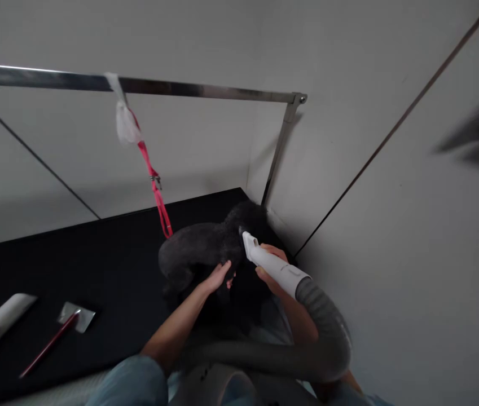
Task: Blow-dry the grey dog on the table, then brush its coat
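A small black dog (197,243) stands on the black table, its head toward the right end. My left hand (218,276) is closed around the upper part of the dog's front leg, thumb on the near side and fingertips showing beyond. In my right hand (269,276) is a white grooming vacuum nozzle (273,266), fingers wrapped around its tube. The nozzle's tip meets the dark fur at the dog's neck and shoulder. From its back end a grey ribbed hose (328,316) curves down and across in front of my body.
A metal bar (205,91) spans above the black table (108,254), with a post at the right. From it hangs a red grooming loop (157,192), behind the dog. A slicker brush (76,317) and a white tube-shaped tool (0,327) lie at left. Walls stand behind and right.
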Demonstrator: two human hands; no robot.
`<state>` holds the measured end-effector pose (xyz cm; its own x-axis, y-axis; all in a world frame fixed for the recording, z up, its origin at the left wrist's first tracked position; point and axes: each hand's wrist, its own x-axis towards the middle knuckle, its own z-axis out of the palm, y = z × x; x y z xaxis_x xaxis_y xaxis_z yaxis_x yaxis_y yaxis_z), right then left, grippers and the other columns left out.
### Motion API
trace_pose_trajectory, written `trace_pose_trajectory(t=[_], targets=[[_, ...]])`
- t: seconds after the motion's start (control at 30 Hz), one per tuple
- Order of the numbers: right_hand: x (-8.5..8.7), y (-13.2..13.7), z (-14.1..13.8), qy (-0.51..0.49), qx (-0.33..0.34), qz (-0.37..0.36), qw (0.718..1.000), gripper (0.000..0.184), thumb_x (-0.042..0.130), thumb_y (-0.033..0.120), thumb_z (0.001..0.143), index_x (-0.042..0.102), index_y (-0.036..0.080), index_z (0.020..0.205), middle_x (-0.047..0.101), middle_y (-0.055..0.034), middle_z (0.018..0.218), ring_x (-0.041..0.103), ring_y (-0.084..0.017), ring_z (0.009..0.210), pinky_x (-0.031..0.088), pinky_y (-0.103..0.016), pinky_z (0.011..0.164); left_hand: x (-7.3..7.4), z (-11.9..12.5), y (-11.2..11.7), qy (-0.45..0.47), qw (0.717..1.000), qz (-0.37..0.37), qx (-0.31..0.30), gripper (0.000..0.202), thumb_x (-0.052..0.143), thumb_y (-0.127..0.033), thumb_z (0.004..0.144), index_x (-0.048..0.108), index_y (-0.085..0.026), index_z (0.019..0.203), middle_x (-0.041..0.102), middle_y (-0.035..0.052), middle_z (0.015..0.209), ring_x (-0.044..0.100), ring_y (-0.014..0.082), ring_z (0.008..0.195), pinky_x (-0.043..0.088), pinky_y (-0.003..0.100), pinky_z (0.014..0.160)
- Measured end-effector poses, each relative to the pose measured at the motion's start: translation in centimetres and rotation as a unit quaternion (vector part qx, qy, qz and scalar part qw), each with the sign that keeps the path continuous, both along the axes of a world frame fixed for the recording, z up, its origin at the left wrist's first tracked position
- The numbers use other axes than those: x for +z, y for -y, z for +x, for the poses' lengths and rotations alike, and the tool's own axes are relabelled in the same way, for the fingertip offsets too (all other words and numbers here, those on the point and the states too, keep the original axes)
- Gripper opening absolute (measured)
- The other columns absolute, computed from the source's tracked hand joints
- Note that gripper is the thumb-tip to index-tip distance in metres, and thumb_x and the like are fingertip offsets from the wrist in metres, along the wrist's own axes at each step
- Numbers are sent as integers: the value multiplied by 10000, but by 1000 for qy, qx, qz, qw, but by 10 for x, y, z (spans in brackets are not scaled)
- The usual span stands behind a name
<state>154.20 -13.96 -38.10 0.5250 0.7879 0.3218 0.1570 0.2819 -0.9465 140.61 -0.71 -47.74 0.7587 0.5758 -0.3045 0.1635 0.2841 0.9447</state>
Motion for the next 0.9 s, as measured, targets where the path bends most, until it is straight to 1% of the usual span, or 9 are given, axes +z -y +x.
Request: trace_pose_trajectory(t=[0.13,0.27,0.3,0.4,0.43,0.57,0.7,0.77,0.9], targets=[[-1,1,-28,55,110,37,992,456,750,206,526,571,278,939,644,-14,1047,621,-238,995,508,-404,879,6,-44,14,9,1000,-9,17,685,328,-786,733,569,-156,614,447,-13,353,438,117,329,372,252,458],[2,3,-44,36,-2,-7,999,392,655,167,623,538,256,986,636,-37,1057,630,-202,938,513,-381,861,7,-66,22,38,998,-45,37,686,315,-786,737,556,-158,604,384,-36,331,412,111,314,376,256,460],[0,5,-46,33,1,-8,999,405,646,157,627,529,251,1003,630,-43,1075,627,-201,949,510,-382,869,7,-68,24,45,997,-55,40,676,316,-776,747,554,-159,604,377,-40,333,406,109,315,381,258,465],[-9,15,-54,44,128,7,991,459,676,135,592,520,249,1008,614,-43,1123,615,-220,1013,503,-400,889,9,-71,30,68,994,-70,50,649,310,-733,785,541,-163,577,375,-37,344,394,101,330,404,264,497],[-12,18,-57,44,146,17,988,468,680,131,593,515,255,1013,610,-37,1129,610,-222,1029,497,-410,901,10,-71,32,76,992,-79,55,646,306,-722,794,540,-164,567,361,-40,343,380,97,331,408,265,504],[-16,30,-66,25,93,32,995,435,672,139,629,496,267,1006,603,-30,1123,597,-215,1047,480,-425,931,6,-65,39,97,983,-138,70,646,269,-696,817,503,-182,503,288,-51,334,302,85,319,382,260,481],[-16,43,-75,30,137,-7,990,433,671,155,631,507,261,1018,596,-46,1137,596,-228,1049,491,-432,918,-2,-61,46,106,977,-169,81,675,160,-715,812,351,-224,391,286,-20,319,311,96,328,356,265,477],[-18,48,-79,31,106,-4,994,429,663,163,647,500,259,1031,587,-55,1148,586,-235,1066,473,-450,944,-3,-60,48,109,974,-179,90,671,186,-725,803,388,-219,413,293,-24,321,305,99,334,353,268,485],[-29,51,-79,8,99,7,995,424,675,201,664,477,268,1033,584,-55,1154,580,-241,1084,466,-471,952,-3,-56,49,105,961,-221,126,695,197,-785,758,459,-209,472,328,-21,327,343,117,352,354,273,487]])
